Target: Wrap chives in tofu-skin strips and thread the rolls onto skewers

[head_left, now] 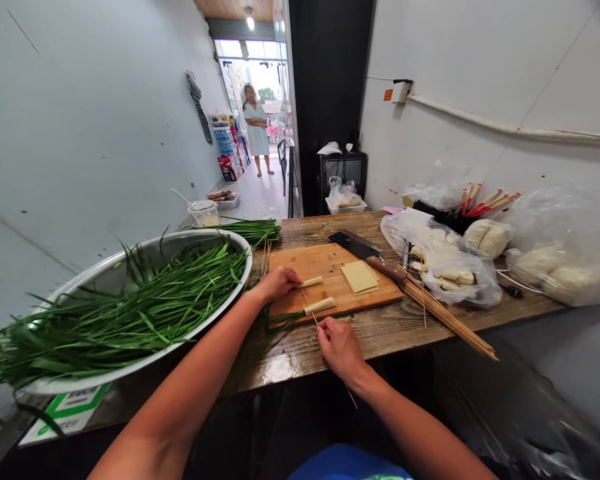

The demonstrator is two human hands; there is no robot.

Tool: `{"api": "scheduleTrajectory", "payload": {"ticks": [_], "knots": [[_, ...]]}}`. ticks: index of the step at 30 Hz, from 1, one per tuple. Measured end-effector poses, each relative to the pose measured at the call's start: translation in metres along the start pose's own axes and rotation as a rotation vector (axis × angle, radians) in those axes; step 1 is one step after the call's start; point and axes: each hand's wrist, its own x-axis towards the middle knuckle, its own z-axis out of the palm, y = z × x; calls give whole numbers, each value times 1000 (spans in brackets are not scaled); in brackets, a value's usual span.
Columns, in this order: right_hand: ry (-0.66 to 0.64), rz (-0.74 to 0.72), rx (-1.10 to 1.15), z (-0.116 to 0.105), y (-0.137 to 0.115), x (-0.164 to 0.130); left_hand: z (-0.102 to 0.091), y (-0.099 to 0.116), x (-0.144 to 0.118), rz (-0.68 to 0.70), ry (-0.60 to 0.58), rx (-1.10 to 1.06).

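Observation:
My right hand [339, 341] is closed around a thin bamboo skewer [351, 398], whose tail hangs below the fist. The skewer's front part meets a pale rolled sheet [323, 306] with green chives [291, 318] sticking out to the left. Whether it pierces that roll or only crosses it, I cannot tell. Farther up the cutting board [300, 258], my left hand [281, 283] pinches the left end of a second pale roll [313, 282]. A small stack of square yellowish sheets [358, 276], perhaps bean curd skin, lies right of the rolls. Behind it rests a cleaver [367, 253].
A large metal basin [251, 265] heaped with long chives [180, 293] stands left. Loose bamboo skewers [450, 317] lie at right beside plastic bags [445, 257] of pale food. More chives [255, 230] lie behind the basin. A person [257, 127] stands by the doorway.

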Motion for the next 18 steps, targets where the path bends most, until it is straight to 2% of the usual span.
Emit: {"api": "scheduleTrajectory", "payload": {"ticks": [18], "knots": [[1,25,0,5,-6,1,-3,13,-5,23,5,45]]}}
